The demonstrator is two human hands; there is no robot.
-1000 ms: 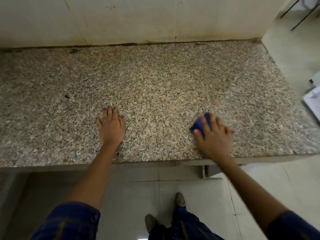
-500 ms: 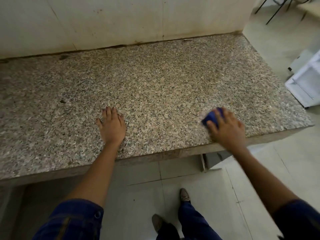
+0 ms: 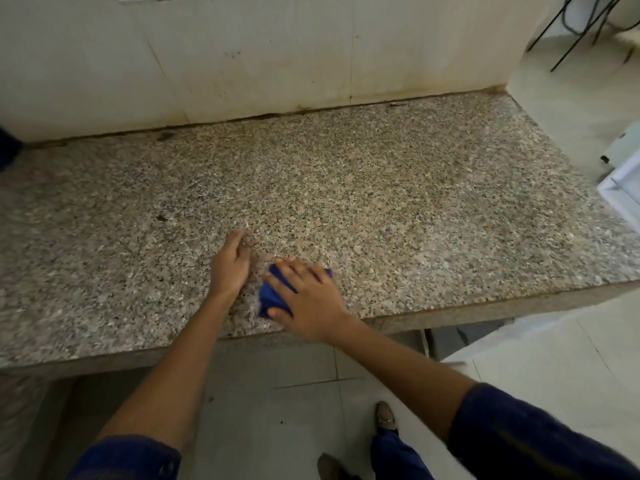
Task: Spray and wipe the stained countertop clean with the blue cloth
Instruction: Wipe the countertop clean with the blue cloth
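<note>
The speckled granite countertop [image 3: 398, 188] fills the middle of the view. My right hand [image 3: 311, 299] lies on top of the bunched blue cloth [image 3: 270, 295] near the front edge, fingers spread over it and thumb hooked along its near side. Just to the left, my left hand [image 3: 230, 265] rests on the stone on its edge, fingers loosely bent, holding nothing. The two hands are almost touching. Small dark marks [image 3: 161, 218] sit on the stone left of my left hand. No spray bottle is visible.
A stained cream wall [image 3: 277, 57] backs the counter. A dark blue object [image 3: 6, 147] shows at the far left edge. A white object [image 3: 623, 188] stands past the counter's right end, with black metal legs [image 3: 568, 32] beyond. My shoes [image 3: 384, 415] stand on the tiled floor.
My right hand has slid the blue cloth left along the front of the counter, up beside my left hand. My left hand has tipped from flat onto its edge.
</note>
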